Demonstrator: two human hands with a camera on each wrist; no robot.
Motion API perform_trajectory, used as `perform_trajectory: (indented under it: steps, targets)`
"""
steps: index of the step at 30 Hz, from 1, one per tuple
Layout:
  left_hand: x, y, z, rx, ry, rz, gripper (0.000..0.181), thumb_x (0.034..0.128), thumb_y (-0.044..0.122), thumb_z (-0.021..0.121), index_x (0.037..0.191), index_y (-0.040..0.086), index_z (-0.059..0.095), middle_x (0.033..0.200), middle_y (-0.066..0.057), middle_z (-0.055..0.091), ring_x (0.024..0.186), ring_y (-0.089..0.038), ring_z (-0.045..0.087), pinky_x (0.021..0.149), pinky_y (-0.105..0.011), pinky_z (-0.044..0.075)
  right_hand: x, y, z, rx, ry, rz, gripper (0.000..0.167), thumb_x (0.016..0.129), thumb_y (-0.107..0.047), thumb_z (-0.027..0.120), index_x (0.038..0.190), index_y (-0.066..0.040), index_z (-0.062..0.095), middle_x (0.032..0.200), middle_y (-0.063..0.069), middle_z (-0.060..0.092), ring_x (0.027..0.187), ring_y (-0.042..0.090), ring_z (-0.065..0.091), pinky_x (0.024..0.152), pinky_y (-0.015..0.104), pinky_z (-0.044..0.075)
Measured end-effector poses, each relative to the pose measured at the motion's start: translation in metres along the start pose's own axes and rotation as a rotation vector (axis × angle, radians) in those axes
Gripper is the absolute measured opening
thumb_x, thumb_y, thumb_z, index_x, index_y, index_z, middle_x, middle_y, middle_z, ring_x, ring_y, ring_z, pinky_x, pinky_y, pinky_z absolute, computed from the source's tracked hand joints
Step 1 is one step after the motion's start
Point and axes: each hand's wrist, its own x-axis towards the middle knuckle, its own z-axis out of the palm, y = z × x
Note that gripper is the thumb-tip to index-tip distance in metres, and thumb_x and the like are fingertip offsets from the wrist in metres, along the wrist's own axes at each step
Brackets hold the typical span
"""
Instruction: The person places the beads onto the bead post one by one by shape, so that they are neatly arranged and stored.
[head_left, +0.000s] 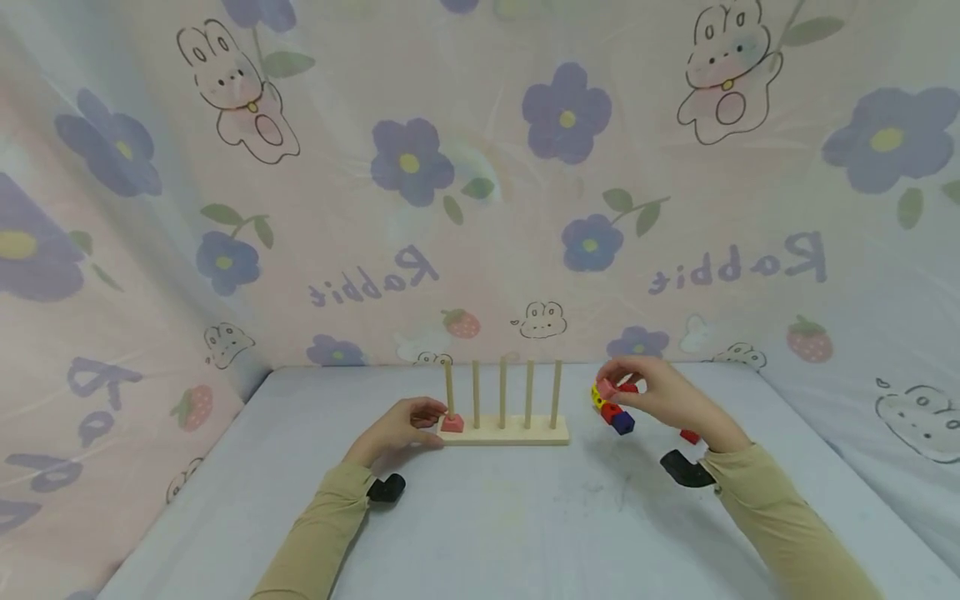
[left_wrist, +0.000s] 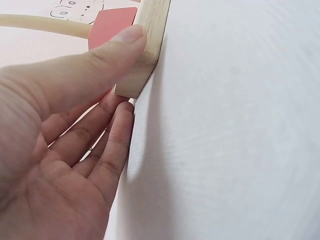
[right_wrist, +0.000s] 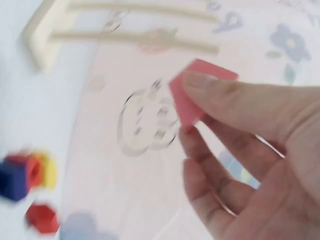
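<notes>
A wooden peg stand (head_left: 510,432) with several upright pegs stands on the table. Its leftmost peg carries a pink block (head_left: 452,423) down on the base. My left hand (head_left: 405,425) holds the stand's left end; in the left wrist view the thumb lies along the base beside that block (left_wrist: 112,25), the other fingers behind the end. To the right of the stand, my right hand (head_left: 660,392) pinches a second pink block (right_wrist: 190,107) between thumb and fingertips, raised off the table. The remaining pegs are bare.
Beneath my right hand lie a yellow block (head_left: 597,398), a red block (head_left: 611,413) and a dark blue block (head_left: 622,423) close together. Another red block (head_left: 690,436) lies near the right wrist. A patterned curtain (head_left: 495,250) hangs behind the white table (head_left: 495,525).
</notes>
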Motion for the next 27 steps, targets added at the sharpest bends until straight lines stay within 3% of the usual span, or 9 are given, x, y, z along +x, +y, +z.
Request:
perform_trajectory:
  steps: [8, 12, 16, 27]
  targets:
    - [-0.001, 0.002, -0.001, -0.007, 0.003, -0.010, 0.054, 0.0721, 0.003, 0.083, 0.120, -0.004, 0.059, 0.117, -0.013, 0.061, 0.106, -0.028, 0.057, 0.095, -0.036, 0.049, 0.034, -0.058, 0.011, 0.192, 0.188, -0.101, 0.027, 0.084, 0.004, 0.070, 0.110, 0.000, 0.063, 0.104, 0.011, 0.066, 0.091, 0.026, 0.064, 0.081, 0.021, 0.053]
    - [-0.001, 0.005, -0.002, -0.002, 0.002, -0.015, 0.054, 0.0721, 0.004, 0.083, 0.120, -0.003, 0.059, 0.117, -0.012, 0.061, 0.106, -0.026, 0.057, 0.095, -0.035, 0.049, 0.046, -0.084, 0.018, 0.305, 0.222, -0.172, 0.032, 0.083, 0.011, 0.066, 0.114, 0.008, 0.060, 0.107, 0.019, 0.064, 0.092, 0.029, 0.064, 0.083, 0.022, 0.054]
    - [-0.002, 0.007, -0.004, 0.007, 0.002, -0.006, 0.055, 0.0723, 0.005, 0.083, 0.121, -0.004, 0.059, 0.119, -0.013, 0.061, 0.107, -0.026, 0.058, 0.095, -0.034, 0.049, 0.058, -0.095, 0.032, 0.386, 0.247, -0.215, 0.035, 0.083, 0.015, 0.064, 0.117, 0.010, 0.058, 0.109, 0.023, 0.063, 0.094, 0.029, 0.063, 0.084, 0.027, 0.054]
    - [-0.003, 0.005, -0.003, -0.010, -0.019, -0.005, 0.054, 0.0738, 0.004, 0.082, 0.121, -0.005, 0.058, 0.119, -0.015, 0.060, 0.109, -0.029, 0.057, 0.097, -0.036, 0.048, 0.083, -0.120, 0.083, 0.490, 0.256, -0.159, 0.030, 0.084, 0.012, 0.065, 0.113, 0.011, 0.060, 0.109, 0.024, 0.062, 0.100, 0.035, 0.064, 0.087, 0.036, 0.054]
